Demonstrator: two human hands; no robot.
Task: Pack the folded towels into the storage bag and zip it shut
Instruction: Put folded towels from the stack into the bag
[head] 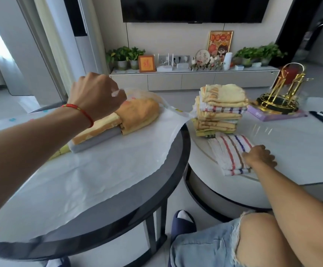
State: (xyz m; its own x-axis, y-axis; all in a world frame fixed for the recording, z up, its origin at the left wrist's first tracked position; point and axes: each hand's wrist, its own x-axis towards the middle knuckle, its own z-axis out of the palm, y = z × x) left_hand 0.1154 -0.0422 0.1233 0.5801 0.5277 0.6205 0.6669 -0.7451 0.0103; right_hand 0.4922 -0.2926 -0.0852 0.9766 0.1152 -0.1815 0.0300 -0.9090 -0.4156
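Holding up the mouth of the translucent white plastic storage bag [118,151] on the dark-rimmed round table [178,151], the left hand [97,95] is pinched shut on its thin upper edge. Orange and grey folded towels [133,114] already lie inside. The right hand [259,156] rests on a striped white folded towel [228,151] on the pale table [291,147], just before the tall towel stack [220,108]; whether its fingers have closed I cannot tell. Soft, light, floppy cloth probably wants gripping along the folded edge.

L hand [97,95] lifts bag [137,151] edge; R hand [259,156] on striped towel [230,151] by stack [220,110].
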